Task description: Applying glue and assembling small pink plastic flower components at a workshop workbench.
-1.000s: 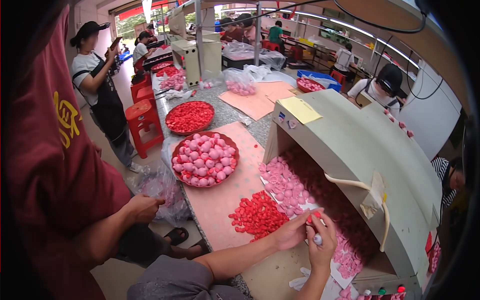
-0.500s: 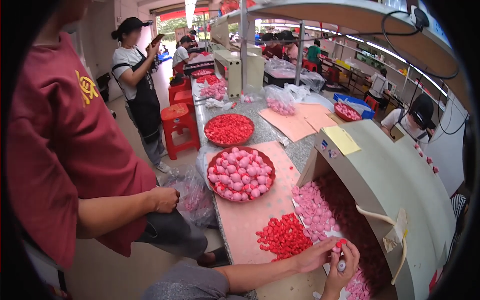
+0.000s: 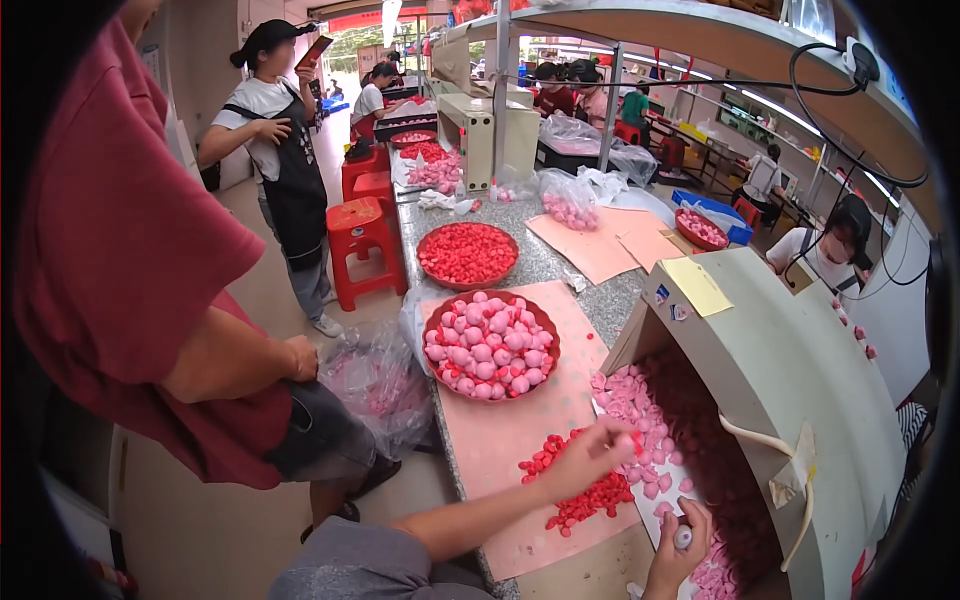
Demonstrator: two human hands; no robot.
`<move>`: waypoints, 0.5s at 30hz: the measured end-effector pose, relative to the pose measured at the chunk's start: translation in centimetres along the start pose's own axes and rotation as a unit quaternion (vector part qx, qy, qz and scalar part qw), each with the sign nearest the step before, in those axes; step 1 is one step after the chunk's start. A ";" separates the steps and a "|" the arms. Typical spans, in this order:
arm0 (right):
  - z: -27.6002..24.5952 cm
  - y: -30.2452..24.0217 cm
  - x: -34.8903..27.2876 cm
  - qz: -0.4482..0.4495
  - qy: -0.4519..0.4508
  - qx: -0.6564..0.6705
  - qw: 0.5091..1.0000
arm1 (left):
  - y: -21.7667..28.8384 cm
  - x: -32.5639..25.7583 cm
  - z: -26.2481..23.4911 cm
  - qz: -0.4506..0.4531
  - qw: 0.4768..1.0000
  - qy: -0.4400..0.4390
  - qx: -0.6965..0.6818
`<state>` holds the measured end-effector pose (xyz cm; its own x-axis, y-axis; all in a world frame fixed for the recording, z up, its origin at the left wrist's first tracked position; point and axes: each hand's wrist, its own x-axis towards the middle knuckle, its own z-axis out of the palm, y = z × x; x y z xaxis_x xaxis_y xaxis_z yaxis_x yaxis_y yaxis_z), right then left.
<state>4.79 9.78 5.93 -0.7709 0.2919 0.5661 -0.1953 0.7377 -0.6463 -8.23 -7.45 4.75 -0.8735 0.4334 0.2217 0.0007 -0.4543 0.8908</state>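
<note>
My left hand (image 3: 592, 458) is raised above a heap of small red pieces (image 3: 597, 500), its fingers closed on a small pink ball with a red part (image 3: 630, 445). Lower right, my right hand (image 3: 684, 550) is curled around a slim tool with a pale rounded end (image 3: 683, 537); its kind I cannot make out. By those fingers lie loose pink pieces (image 3: 650, 425) on a white sheet, running into the opening of a grey-green cabinet (image 3: 790, 330). A red round basket (image 3: 428, 352) filled with pink-and-red balls stands further off on the pink mat (image 3: 480, 490).
Behind that basket stands another, heaped with red pieces (image 3: 467, 252). A person in a dark red shirt (image 3: 130, 300) stands close on my left, above a clear plastic bag (image 3: 375, 385). Red stools (image 3: 357, 250) line the table's left side. An overhead shelf (image 3: 690, 45) carries hanging cables.
My left hand has parted from my right and moved up and left with the pink-and-red ball. My right hand stays low, holding the tool. The person on the left has shifted.
</note>
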 end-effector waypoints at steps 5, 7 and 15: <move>-0.9 -2.7 0.8 -0.037 0.024 0.003 0.999 | 6.3 3.9 -12.7 0.154 0.926 0.173 0.297; -0.8 -2.9 0.9 -0.041 0.029 0.009 0.999 | 9.7 4.4 -16.2 0.203 0.846 0.226 0.438; -0.7 -2.0 1.3 -0.041 0.031 -0.040 0.998 | 9.9 5.8 -25.9 0.117 0.854 0.231 0.452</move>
<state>4.60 9.05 8.33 -0.7150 0.2645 0.6472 -0.2045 0.8061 -0.5553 -25.94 -29.56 4.54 -0.8970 -0.0353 0.4406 0.3935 0.3900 0.8325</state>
